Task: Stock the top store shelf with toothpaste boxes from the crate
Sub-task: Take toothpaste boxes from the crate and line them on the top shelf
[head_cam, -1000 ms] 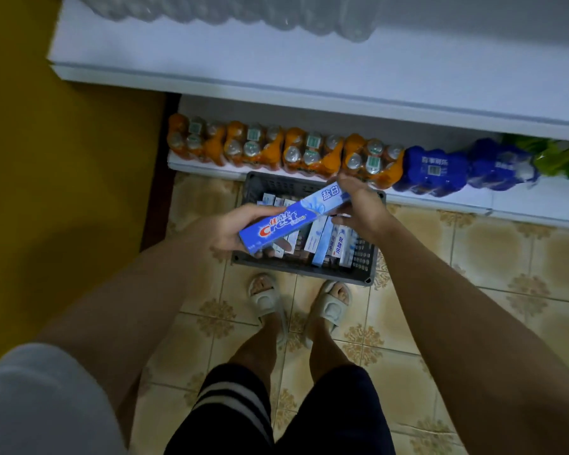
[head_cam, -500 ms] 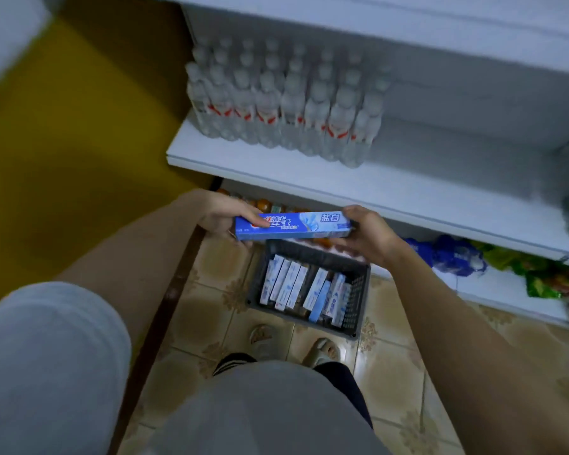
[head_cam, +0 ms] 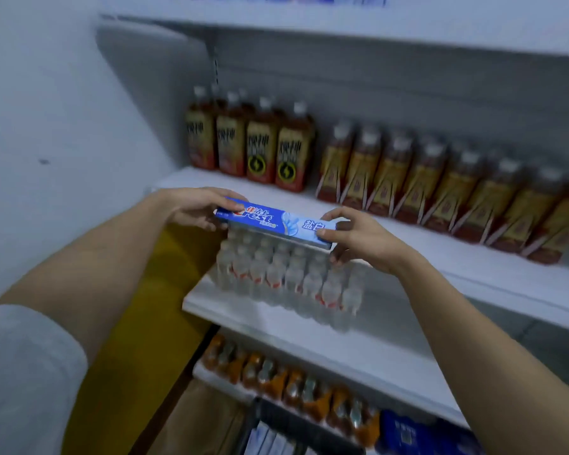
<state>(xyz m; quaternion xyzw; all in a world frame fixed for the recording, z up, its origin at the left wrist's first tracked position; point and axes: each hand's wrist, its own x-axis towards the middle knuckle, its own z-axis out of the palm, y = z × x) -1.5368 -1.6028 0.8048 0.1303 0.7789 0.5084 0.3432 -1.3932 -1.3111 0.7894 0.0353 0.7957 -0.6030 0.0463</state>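
left hand point(head_cam: 194, 206) + right hand point(head_cam: 355, 238): grip toothpaste box point(head_cam: 273, 223) ends (held level) | crate point(head_cam: 276, 438): more boxes inside

Just beyond your grip on the toothpaste box point(head_cam: 275, 221), the white shelf point(head_cam: 440, 254) carries brown drink bottles point(head_cam: 408, 178) in rows. Directly beneath your grip, the next shelf point(head_cam: 276, 323) holds clear water bottles point(head_cam: 286, 277), and below that stand orange drink bottles point(head_cam: 286, 379).

Toothpaste box point(head_cam: 274, 223), frame centre: "Crest" partly readable, Chinese "盐白" at right end; bottle labels too blurred
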